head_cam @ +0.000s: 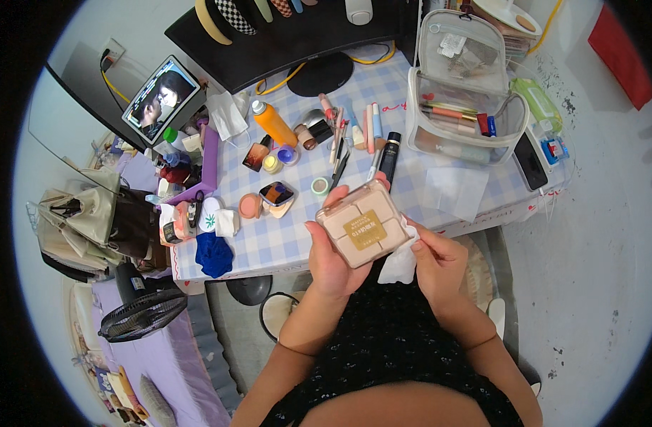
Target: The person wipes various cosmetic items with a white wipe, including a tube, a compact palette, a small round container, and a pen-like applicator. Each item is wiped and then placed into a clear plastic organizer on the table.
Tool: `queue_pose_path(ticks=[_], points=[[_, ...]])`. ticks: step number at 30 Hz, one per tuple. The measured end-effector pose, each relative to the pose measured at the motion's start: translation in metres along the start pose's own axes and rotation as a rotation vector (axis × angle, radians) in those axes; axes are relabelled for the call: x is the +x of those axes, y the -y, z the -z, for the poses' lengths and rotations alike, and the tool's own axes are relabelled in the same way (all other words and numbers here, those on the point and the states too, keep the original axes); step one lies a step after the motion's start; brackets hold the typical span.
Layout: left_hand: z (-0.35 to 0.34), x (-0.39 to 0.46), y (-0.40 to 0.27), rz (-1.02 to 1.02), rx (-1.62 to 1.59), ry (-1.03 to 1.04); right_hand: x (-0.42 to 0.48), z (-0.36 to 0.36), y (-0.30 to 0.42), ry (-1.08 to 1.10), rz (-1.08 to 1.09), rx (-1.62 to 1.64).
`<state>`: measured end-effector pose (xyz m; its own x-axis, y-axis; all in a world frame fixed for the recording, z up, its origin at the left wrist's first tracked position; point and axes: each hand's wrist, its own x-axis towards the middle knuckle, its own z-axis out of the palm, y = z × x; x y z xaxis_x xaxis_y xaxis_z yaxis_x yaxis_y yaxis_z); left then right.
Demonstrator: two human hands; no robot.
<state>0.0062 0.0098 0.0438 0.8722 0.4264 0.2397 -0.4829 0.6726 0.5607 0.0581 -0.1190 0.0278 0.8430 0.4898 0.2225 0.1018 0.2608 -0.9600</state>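
My left hand (334, 261) holds a square makeup palette (336, 219) by its sides. The palette has a clear lid, pale beige pans and a gold label with writing. Between the fingers of my right hand (440, 261) is a white wipe (399, 265), which touches the palette's right edge. On the checked tablecloth (310, 235) beyond lie a small green-rimmed pot (320, 186), a dark square compact (277, 193), a round blush compact (250, 206) and a dark tube (391, 155).
A clear cosmetic bag (467, 141) stands open at the right, near a phone (530, 163). An orange spray bottle (272, 123), makeup brushes (340, 155) and a purple box (211, 160) spread across the table. Behind are a monitor (304, 48) and a lit tablet (160, 99). A fan (143, 315) stands left.
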Motion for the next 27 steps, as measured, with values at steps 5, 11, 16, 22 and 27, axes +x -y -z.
queue_pose_path(ticks=[5,11,16,22,27], points=[[0.001,-0.007,0.003,0.086,0.116,-0.015,0.009,-0.004,0.009,-0.016,0.141,-0.153],[-0.005,-0.014,0.011,0.141,0.173,0.011,0.024,-0.007,0.02,-0.033,0.333,-0.436],[-0.003,-0.02,0.01,0.255,0.181,-0.077,0.034,-0.008,0.024,0.054,0.574,-0.685],[0.003,-0.023,0.007,0.337,0.101,-0.076,0.039,-0.011,0.02,0.18,0.704,-0.784],[0.004,-0.02,0.004,0.359,0.058,-0.107,0.038,-0.014,0.023,0.296,0.679,-0.777]])
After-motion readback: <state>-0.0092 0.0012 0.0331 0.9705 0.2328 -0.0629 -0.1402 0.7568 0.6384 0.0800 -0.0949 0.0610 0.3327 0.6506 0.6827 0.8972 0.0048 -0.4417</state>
